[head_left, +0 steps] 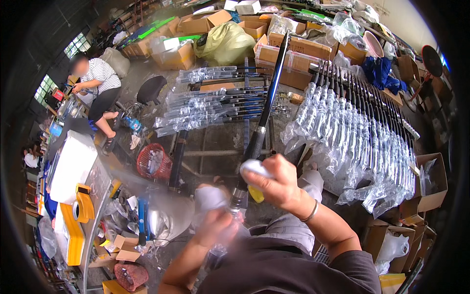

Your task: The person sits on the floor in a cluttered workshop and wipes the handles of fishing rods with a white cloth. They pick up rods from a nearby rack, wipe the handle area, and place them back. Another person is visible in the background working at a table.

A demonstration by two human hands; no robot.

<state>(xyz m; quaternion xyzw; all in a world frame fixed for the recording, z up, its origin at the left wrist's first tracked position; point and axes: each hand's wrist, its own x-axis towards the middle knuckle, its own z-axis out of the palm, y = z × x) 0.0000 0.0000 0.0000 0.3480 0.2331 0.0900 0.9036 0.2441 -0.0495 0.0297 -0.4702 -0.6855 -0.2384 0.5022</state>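
Observation:
A black and blue fishing rod [268,100] slants up and away in front of me, its dark grip and metal fittings toward my lap. My right hand [280,182], with a band on the wrist, is closed on a white cloth [255,168] that lies against the rod's grip. Lower down, my left hand [215,226] is blurred by motion beside the rod's butt end. Its fingers look curled round a crumpled clear plastic sleeve [236,215]; how far the sleeve covers the butt is hard to make out.
Many sleeved rods [352,132] lean in a row at right; more rods [210,108] lie across a metal frame ahead. A red basket [155,161] stands left, near a bench with yellow tape [84,203]. Cardboard boxes [289,54] line the back. A person [104,73] sits far left.

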